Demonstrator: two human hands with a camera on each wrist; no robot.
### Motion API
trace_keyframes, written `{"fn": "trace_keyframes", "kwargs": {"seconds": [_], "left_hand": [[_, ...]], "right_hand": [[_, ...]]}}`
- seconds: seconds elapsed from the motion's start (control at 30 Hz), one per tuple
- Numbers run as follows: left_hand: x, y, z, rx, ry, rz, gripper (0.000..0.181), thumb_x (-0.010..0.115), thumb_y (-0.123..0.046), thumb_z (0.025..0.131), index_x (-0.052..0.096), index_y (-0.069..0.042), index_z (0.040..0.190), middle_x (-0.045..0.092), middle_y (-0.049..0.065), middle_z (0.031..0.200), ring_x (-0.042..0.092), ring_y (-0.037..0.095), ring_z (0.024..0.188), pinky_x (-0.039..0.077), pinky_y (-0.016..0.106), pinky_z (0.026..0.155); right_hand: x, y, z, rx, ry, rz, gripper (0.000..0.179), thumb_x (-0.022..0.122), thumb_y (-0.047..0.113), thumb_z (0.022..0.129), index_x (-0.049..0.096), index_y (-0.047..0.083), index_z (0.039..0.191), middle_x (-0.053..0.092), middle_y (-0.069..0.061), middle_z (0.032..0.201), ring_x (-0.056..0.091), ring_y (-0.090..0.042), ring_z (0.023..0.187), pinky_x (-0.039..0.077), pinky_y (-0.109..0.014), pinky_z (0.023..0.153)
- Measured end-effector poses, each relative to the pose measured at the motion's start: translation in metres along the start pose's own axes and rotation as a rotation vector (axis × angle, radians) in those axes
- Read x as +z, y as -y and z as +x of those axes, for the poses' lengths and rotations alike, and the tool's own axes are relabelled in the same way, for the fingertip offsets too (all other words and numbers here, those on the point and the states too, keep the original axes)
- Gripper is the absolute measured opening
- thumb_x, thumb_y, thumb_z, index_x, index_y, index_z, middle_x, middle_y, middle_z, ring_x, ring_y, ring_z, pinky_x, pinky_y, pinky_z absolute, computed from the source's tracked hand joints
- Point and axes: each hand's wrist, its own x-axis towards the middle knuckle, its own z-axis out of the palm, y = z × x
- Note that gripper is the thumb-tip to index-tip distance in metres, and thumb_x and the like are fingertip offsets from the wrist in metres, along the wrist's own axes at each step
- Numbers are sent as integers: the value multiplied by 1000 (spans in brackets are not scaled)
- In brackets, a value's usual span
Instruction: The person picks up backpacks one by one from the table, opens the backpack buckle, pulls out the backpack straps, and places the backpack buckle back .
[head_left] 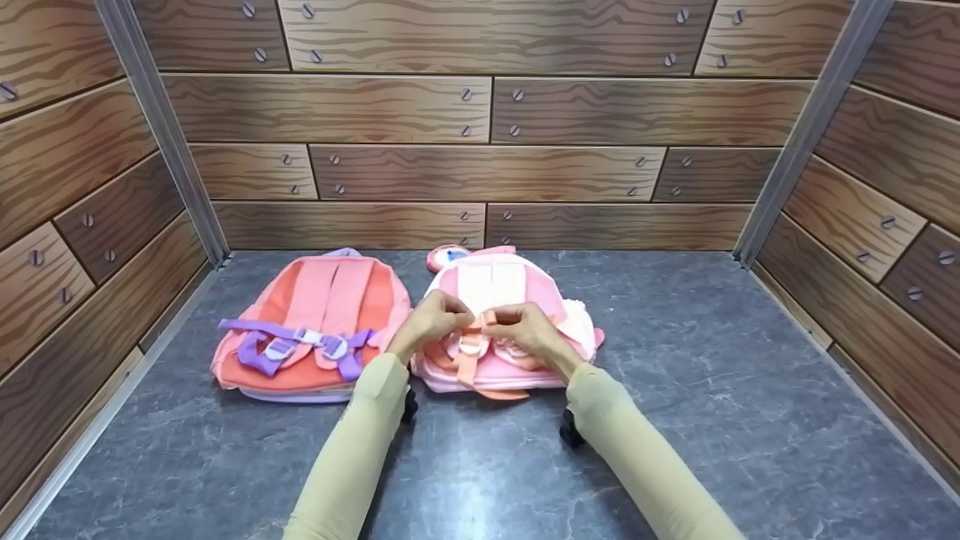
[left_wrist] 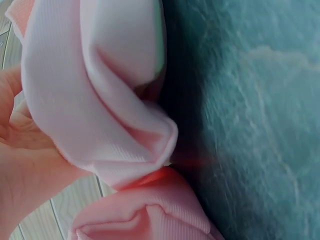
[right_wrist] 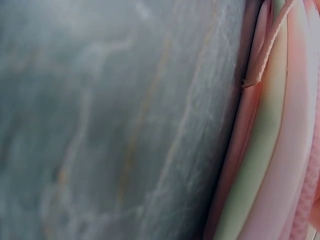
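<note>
A pink and white backpack (head_left: 491, 281) lies straps-up in the middle of the table, its orange straps (head_left: 466, 369) trailing over its lower part. My left hand (head_left: 436, 319) pinches an orange strap end between thumb and fingers, from the left. From the other side my right hand (head_left: 529, 328) pinches the orange strap close to it, the fingertips of both hands almost meeting. In the left wrist view the left hand (left_wrist: 30, 165) is beside the pale pink fabric (left_wrist: 65, 100) of the bag. The right wrist view shows the bag's layered side (right_wrist: 280, 150) and an orange strap tip (right_wrist: 255, 75).
Left of it, a second backpack (head_left: 330, 292), coral and pink, lies with purple straps (head_left: 259, 360) and a pale buckle (head_left: 307, 337). A red piece with a blue-and-white eye (head_left: 452, 256) shows at the pink bag's top. Wood-patterned walls (head_left: 480, 172) enclose the grey marbled table (head_left: 712, 390).
</note>
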Motion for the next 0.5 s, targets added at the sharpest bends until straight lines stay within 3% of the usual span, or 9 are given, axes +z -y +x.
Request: {"fn": "trace_keyframes", "kwargs": {"seconds": [0.27, 0.5], "left_hand": [[3, -2, -1, -12, -9, 6, 10, 65, 0, 86, 74, 3, 88, 58, -2, 70, 50, 12, 67, 39, 20, 57], [7, -3, 1, 5, -14, 37, 10, 65, -3, 87, 74, 2, 87, 58, -4, 68, 48, 9, 63, 37, 20, 56]], "right_hand": [[1, 2, -1, 7, 2, 4, 30, 76, 7, 84, 72, 2, 113, 73, -7, 98, 60, -6, 74, 48, -17, 62], [1, 3, -2, 11, -7, -16, 16, 77, 7, 83, 74, 4, 98, 70, 0, 85, 58, -7, 69, 45, -18, 58]]}}
